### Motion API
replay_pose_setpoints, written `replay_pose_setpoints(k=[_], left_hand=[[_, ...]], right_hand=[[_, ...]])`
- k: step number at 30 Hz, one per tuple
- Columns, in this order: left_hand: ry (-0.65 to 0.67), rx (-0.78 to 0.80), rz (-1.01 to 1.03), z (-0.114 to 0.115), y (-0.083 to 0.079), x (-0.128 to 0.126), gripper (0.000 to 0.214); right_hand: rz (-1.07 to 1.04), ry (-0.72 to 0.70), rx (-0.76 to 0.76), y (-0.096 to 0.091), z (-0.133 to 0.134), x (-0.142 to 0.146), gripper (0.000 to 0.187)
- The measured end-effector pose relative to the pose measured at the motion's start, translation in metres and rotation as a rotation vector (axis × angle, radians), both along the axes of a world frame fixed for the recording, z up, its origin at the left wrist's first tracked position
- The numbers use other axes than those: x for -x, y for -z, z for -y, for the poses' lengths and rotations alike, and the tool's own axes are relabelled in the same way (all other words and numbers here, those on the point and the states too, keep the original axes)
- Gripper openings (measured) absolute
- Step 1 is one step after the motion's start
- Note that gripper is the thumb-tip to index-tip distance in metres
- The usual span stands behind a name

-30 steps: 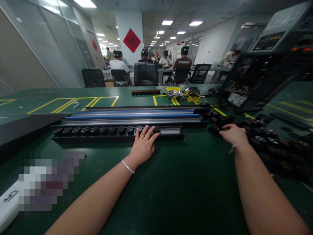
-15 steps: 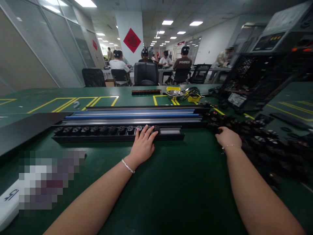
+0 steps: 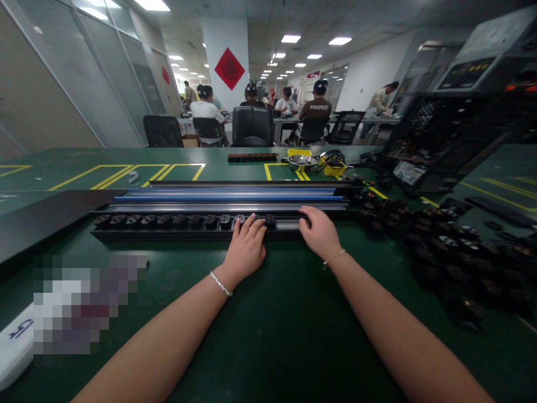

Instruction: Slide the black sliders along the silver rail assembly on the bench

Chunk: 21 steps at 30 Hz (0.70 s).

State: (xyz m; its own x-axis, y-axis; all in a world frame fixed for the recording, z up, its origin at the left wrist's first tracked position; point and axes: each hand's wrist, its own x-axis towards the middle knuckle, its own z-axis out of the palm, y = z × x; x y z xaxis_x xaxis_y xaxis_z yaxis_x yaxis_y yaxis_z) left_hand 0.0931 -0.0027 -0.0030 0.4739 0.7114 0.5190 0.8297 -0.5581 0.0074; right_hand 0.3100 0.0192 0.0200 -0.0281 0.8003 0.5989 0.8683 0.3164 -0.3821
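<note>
A long black rail (image 3: 138, 233) lies across the green table in front of me, with a row of black socket modules (image 3: 168, 220) seated in its left part. My left hand (image 3: 246, 248) rests on the rail where the row ends, fingers stretched out flat over the last modules. My right hand (image 3: 321, 230) sits at the rail's bare right end, fingers curled down over it; what is under them is hidden. A heap of loose black modules (image 3: 440, 246) spreads over the table to the right of that hand.
Blue and silver rails (image 3: 226, 197) lie just behind the black one. A black panel (image 3: 42, 215) is at the left, a white object (image 3: 14, 344) at the near left, a metal bowl (image 3: 300, 161) further back, a black crate (image 3: 440, 134) at the right. People sit at far tables.
My right hand has left the heap of modules and moved left to the right end of the black rail. My left hand has stayed in place.
</note>
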Motion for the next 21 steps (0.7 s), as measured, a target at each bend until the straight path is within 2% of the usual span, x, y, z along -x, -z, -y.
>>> replay_pose_setpoints(k=[3,6,9,13,21], left_hand=[[0.003,-0.008,0.001,0.0,0.0,0.0,0.043],[0.004,-0.019,0.017,0.0,-0.001,-0.001,0.044],[-0.031,-0.043,0.06,0.002,-0.003,-0.002,0.041],[-0.094,-0.045,0.068,0.004,-0.005,-0.003,0.034],[-0.091,0.002,0.0,0.005,-0.006,0.0,0.033]], right_hand=[[0.027,-0.075,0.132,0.006,-0.004,0.048,0.035],[0.073,0.012,0.226,0.004,-0.005,0.071,0.035],[0.067,0.075,0.257,0.001,-0.005,0.076,0.033],[0.056,0.083,0.229,0.002,-0.003,0.076,0.034],[0.036,0.121,0.18,0.007,-0.002,0.079,0.025]])
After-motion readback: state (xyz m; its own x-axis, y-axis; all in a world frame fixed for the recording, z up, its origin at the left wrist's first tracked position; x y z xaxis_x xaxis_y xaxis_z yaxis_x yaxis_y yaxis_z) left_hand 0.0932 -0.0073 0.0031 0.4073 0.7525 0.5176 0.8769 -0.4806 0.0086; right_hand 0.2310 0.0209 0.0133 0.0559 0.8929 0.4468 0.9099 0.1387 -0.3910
